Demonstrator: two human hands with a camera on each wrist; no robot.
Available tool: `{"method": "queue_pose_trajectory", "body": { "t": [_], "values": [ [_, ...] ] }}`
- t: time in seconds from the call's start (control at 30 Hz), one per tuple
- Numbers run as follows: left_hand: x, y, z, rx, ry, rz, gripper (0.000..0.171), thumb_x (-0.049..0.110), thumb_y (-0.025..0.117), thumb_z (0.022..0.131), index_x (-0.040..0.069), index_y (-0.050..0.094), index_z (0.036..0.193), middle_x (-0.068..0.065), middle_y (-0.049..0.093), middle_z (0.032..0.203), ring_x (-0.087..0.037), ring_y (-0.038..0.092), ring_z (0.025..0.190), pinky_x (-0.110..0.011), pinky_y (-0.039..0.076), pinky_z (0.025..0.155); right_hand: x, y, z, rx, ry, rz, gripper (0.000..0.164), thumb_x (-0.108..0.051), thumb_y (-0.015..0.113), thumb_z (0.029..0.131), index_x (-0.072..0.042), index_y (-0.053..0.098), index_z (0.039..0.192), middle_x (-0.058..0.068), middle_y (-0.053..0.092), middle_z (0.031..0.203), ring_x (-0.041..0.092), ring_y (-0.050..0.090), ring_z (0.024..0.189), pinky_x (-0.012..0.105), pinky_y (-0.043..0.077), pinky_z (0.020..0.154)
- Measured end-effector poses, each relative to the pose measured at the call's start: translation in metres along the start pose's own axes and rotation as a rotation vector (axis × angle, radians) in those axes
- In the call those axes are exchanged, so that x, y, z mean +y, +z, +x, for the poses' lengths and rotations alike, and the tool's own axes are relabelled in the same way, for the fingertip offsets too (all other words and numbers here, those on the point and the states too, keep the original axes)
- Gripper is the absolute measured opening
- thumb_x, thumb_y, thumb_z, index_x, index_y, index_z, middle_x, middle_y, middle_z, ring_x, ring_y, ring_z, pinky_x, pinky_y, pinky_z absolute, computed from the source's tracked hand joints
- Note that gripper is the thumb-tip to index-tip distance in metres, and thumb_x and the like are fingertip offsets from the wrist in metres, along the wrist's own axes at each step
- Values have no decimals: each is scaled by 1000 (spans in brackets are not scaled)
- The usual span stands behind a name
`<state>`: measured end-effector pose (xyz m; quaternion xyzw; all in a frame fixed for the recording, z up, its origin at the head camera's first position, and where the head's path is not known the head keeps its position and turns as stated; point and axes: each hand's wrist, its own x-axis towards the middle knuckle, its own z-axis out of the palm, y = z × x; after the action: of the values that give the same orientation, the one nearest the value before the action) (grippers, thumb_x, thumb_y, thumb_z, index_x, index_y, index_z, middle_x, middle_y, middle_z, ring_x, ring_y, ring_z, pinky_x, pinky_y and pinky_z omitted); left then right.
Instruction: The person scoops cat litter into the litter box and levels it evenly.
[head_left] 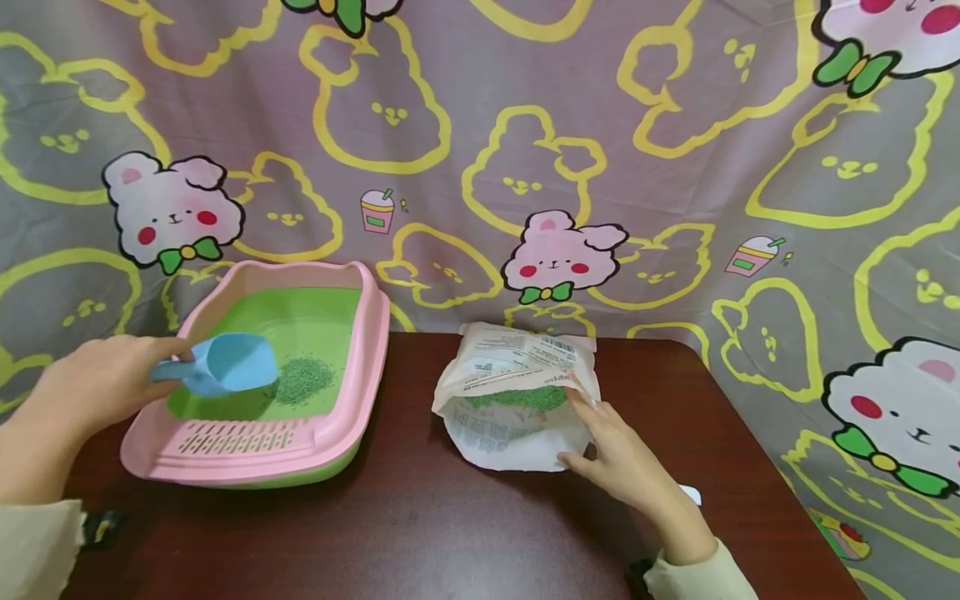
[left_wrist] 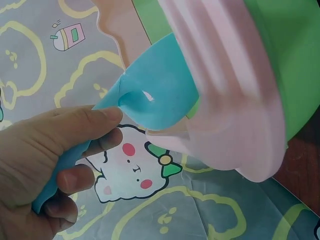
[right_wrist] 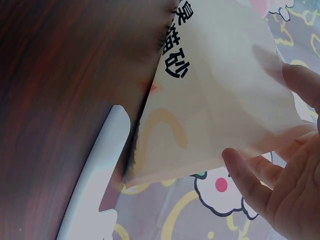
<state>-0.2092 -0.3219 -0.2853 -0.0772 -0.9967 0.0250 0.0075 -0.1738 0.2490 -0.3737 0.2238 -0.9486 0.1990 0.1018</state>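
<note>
A light blue scoop (head_left: 236,365) is gripped by its handle in my left hand (head_left: 112,379). Its bowl is above the litter box (head_left: 378,325), which has a pink rim and a green pan, and no litter shows inside it. In the left wrist view, the fingers curl round the scoop's handle (left_wrist: 75,150). A small heap of green cat litter (head_left: 303,381) lies in the pan. My right hand (head_left: 626,458) rests at the right side of an open white litter bag (head_left: 517,442), its fingers extended and lightly bent against the paper. Green granules (head_left: 521,398) show inside the bag's mouth.
All of this stands on a dark brown wooden table (head_left: 420,525). A long white object (right_wrist: 95,175) lies on the table to the right of the bag, partly hidden by my right arm in the head view. A patterned curtain (head_left: 465,192) hangs behind and to the right.
</note>
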Motion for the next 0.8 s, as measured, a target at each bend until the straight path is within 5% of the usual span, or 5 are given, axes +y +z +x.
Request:
{"method": "queue_pose_trajectory", "body": {
  "t": [0.27,0.6,0.8],
  "values": [
    [-2,0,-2,20,10,-2,34,15,84,74,6,70,104,-22,71,98,-37,65,78,-58,51,69,2,1,1,-1,-9,13,82,-19,83,80,0,42,148,13,39,158,36,49,133,51,45,102],
    [-2,1,-6,73,2,-55,31,16,82,77,5,69,103,-18,69,87,-28,60,69,-55,50,63,1,1,0,9,-17,-9,83,-19,83,79,-1,42,148,11,38,158,25,52,117,42,48,90],
    [0,0,-10,119,-9,-93,33,14,80,79,2,67,106,-15,67,79,-25,54,64,-48,48,57,2,0,1,5,-15,14,82,-18,83,80,0,42,148,13,38,158,36,49,132,51,46,102]
  ]
}}
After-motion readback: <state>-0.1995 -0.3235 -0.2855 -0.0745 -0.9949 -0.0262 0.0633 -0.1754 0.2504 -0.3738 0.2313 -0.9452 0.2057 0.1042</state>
